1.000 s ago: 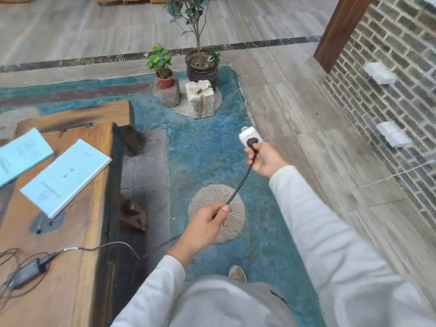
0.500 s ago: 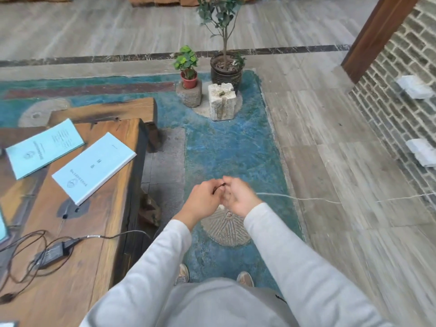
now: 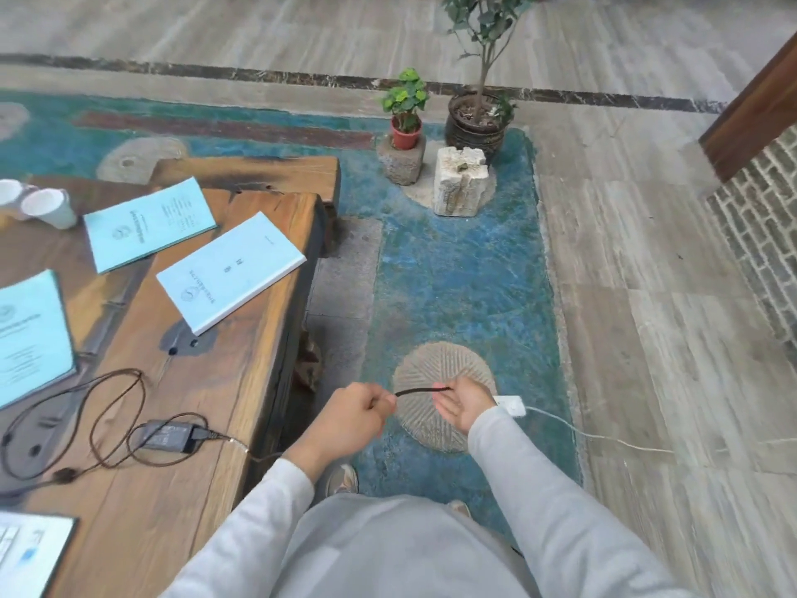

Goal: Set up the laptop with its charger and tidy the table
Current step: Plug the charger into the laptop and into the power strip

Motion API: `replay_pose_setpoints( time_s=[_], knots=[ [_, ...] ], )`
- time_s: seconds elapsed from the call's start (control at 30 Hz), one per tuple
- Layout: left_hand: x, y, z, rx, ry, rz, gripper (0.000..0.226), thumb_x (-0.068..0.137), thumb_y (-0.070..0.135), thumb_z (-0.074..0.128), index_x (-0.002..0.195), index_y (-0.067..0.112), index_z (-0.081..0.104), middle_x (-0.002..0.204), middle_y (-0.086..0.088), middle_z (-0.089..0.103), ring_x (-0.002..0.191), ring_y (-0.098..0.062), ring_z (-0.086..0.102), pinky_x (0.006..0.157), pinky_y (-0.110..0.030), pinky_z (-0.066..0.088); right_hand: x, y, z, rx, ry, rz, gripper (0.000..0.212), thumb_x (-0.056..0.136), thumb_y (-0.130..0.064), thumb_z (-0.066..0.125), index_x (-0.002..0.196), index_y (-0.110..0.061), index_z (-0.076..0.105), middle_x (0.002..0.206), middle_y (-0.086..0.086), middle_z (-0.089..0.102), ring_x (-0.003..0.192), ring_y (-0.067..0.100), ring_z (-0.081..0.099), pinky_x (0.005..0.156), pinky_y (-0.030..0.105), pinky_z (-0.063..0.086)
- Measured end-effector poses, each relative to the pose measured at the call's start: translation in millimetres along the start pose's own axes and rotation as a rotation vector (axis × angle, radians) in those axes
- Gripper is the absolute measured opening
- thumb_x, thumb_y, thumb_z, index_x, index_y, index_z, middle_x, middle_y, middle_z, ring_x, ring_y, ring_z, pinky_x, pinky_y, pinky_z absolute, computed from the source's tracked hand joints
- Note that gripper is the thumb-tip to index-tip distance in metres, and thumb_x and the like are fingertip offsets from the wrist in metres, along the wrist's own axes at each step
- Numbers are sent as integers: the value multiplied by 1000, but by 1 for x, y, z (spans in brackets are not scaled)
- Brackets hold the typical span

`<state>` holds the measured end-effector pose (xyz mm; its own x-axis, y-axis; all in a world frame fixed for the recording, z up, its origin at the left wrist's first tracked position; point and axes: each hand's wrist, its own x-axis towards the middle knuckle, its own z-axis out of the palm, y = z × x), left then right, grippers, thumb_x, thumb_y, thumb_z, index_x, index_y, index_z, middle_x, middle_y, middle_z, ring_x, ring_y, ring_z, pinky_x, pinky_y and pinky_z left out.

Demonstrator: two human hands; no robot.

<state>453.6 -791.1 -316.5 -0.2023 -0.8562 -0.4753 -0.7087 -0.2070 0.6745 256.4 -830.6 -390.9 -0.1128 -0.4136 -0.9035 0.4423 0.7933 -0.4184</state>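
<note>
Crowding table (image 3: 241, 425), booklets (image 3: 230, 271), cups (image 3: 49, 208), charger brick (image 3: 168, 433)

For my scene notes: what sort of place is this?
Probably a rustic lounge or tea house, perhaps semi-outdoor: a heavy slab-wood table, potted plants by stone blocks, and a brick wall.

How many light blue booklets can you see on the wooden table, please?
3 booklets: one near the white cups, one by the table's right edge, and one cut off at the picture's left edge. More may lie out of view.
</note>
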Motion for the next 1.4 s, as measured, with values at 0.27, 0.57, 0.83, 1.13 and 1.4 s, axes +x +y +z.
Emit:
replay_pose_setpoints(
  time_s=[0.27, 0.57, 0.83, 1.13, 1.4],
  knots=[
    [25, 0, 7, -51, -45, -18, 25, 101, 25, 52, 100, 9, 71, 94, -16, 76, 93, -34, 70, 76, -30, 49, -33, 18, 50, 8, -259, 58, 19, 103, -5, 44, 108, -3, 62, 97, 10, 73, 99, 25, 67, 92, 35, 51],
    [-25, -44, -14, 40, -12, 32, 38, 103, 29, 49, 66, 23, 41, 67, -5, 61, 78, -36, 62, 67, -38, 39, -29, -5, 95, -217, -116, -13, 32, 100, 0, 49, 131, 6, 56, 121, 16, 71, 103, 23, 67, 84, 30, 56],
    [-21, -90, -27, -73, 64, -49, 36, 102, 32, 51, 80, 4, 58, 74, -15, 67, 75, -34, 62, 72, -41, 46, -27, 54, 124, -160, -113, 92, 13, 102, -5, 46, 104, -5, 58, 99, 9, 72, 98, 23, 68, 82, 32, 54],
    [11, -134, -2, 151, -106, -67, 29, 98, 24, 47, 120, 18, 65, 114, -16, 72, 109, -39, 65, 89, -43, 52, -18, 101, 139, -223, -69, 158, 22, 93, 11, 46, 82, -1, 61, 69, 11, 66, 61, 20, 62, 58, 32, 57],
    [29, -159, 3, 258, -172, -256, 28, 94, 23, 50, 107, 7, 68, 112, -23, 70, 106, -42, 66, 85, -40, 51, -8, 131, 146, -481, -65, 146, 22, 95, 7, 45, 87, -8, 58, 100, 19, 65, 104, 36, 65, 99, 47, 51]
  ],
)
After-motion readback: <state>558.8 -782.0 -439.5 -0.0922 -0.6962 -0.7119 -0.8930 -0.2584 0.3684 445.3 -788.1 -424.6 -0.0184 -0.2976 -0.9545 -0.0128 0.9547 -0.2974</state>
